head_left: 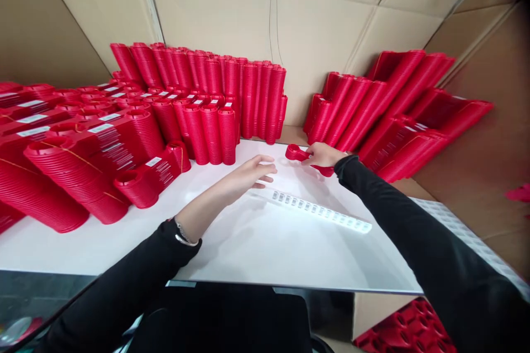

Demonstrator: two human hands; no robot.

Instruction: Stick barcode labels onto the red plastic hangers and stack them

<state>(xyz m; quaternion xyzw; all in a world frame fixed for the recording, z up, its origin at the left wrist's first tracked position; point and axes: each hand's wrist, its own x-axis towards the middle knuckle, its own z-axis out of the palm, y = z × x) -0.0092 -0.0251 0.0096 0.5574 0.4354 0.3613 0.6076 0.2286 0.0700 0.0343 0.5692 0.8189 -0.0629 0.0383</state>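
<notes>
My right hand (323,154) is closed on the middle of a small red plastic piece with ring-shaped ends (295,151), low over the far side of the white table (248,253). My fingers cover part of it. To the left, my left hand (252,174) is empty, its fingers apart and pointing right above the tabletop. Between my forearms lies a strip of small printed labels (321,211), running diagonally across the white surface. A short stack of red pieces (138,186), with a white label on its side, stands left of my left hand.
Tall banded stacks of red pieces (211,135) fill the left and back of the table. More stacks (351,110) lean against the cardboard wall (314,5) at right. A sheet of labels (459,231) lies along the right edge. Below, a carton holds red pieces (408,331).
</notes>
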